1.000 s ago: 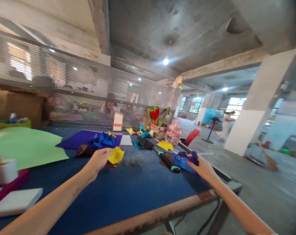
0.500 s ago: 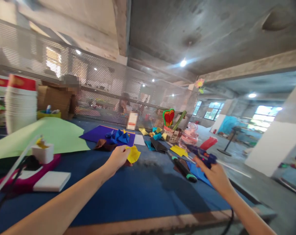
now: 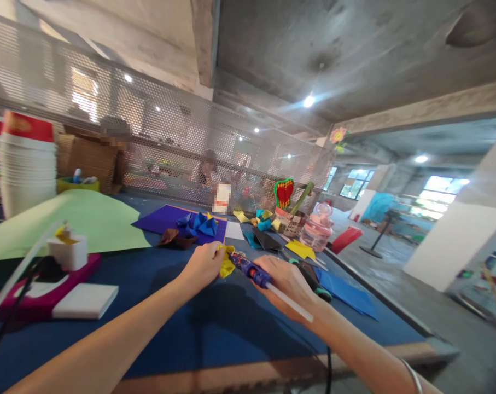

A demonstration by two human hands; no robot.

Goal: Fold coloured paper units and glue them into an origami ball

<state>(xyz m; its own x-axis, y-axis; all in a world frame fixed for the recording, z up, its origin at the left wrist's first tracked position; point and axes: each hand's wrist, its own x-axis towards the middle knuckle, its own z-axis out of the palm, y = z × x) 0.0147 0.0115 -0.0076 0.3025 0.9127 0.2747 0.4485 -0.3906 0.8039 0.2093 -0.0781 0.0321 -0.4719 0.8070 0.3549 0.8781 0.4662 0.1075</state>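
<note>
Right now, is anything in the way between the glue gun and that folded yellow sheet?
Nothing visible. The glue gun, in the right grip, points right at the folded yellow sheet in the left grip; whether they touch is unclear. The black-and-teal handle lies outside that gap.

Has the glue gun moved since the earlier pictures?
Yes. In the right hand, the glue gun has moved left: it was to the right of the black-handled tool, and is now to its left, tip at the yellow paper.
</note>
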